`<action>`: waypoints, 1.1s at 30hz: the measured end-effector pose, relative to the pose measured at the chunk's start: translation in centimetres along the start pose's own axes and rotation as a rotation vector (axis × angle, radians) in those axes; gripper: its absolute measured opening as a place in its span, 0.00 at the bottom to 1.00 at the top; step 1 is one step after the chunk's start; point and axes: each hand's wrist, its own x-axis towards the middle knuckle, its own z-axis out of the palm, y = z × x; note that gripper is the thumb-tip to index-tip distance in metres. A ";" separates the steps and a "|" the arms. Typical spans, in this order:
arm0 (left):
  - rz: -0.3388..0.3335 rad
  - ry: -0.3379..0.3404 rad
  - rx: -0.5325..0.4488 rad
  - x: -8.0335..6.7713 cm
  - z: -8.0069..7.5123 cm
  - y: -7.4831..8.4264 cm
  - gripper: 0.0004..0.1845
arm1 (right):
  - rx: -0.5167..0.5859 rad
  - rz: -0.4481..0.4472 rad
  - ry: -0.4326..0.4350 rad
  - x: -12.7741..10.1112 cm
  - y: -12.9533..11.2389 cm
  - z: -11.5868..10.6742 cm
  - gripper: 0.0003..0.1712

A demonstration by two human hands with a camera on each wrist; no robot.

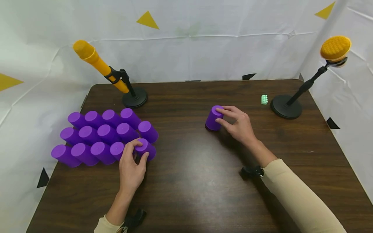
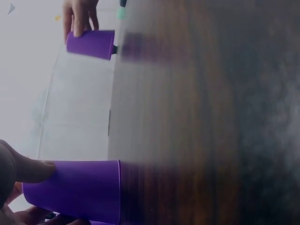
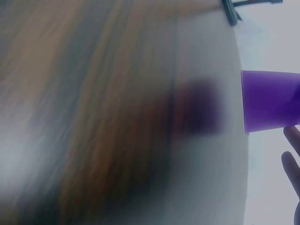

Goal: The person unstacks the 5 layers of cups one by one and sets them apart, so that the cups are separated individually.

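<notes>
Your right hand point(image 1: 237, 124) sits at about two o'clock on the dark surface point(image 1: 189, 181), its fingers point(image 1: 230, 111) curled over the top and near side of a lone purple cup point(image 1: 214, 118) that stands upside down, well apart from the others. Your left hand point(image 1: 132, 165) is at about nine o'clock, thumb and fingers pinching the end cup point(image 1: 145, 149) of the front row in the block of purple cups point(image 1: 102, 136), which stand upside down in three touching rows. The left wrist view shows your thumb point(image 2: 33, 169) pressed on that cup's wall point(image 2: 79, 187); the right wrist view is blurred, so the grip there is likely but not sharp. A yellow microphone point(image 1: 99, 64) stands at eleven o'clock, another point(image 1: 335, 48) at one o'clock, with a small green block point(image 1: 264, 99) just beside its base.
</notes>
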 end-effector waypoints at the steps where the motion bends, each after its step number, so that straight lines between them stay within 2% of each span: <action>1: 0.000 0.002 0.001 0.0 0.0 0.0 0.20 | 0.012 -0.007 -0.003 0.3 -0.2 0.4 0.24; 6: 0.005 0.004 0.005 0.0 0.0 0.0 0.21 | 0.075 -0.043 -0.010 1.9 -1.2 3.2 0.23; 10: 0.012 0.002 0.018 0.0 -0.1 -0.1 0.21 | 0.111 -0.037 -0.036 3.4 -2.0 6.0 0.23; 21: 0.025 -0.004 0.050 0.1 -0.1 -0.1 0.23 | 0.106 -0.024 -0.112 7.5 -5.1 13.3 0.23; 26: 0.017 0.004 0.064 0.1 -0.1 0.1 0.22 | 0.072 -0.037 -0.158 8.3 -6.2 15.6 0.23; 33: 0.024 0.017 0.075 0.1 -0.1 0.1 0.22 | 0.037 -0.053 -0.204 8.8 -7.1 17.6 0.23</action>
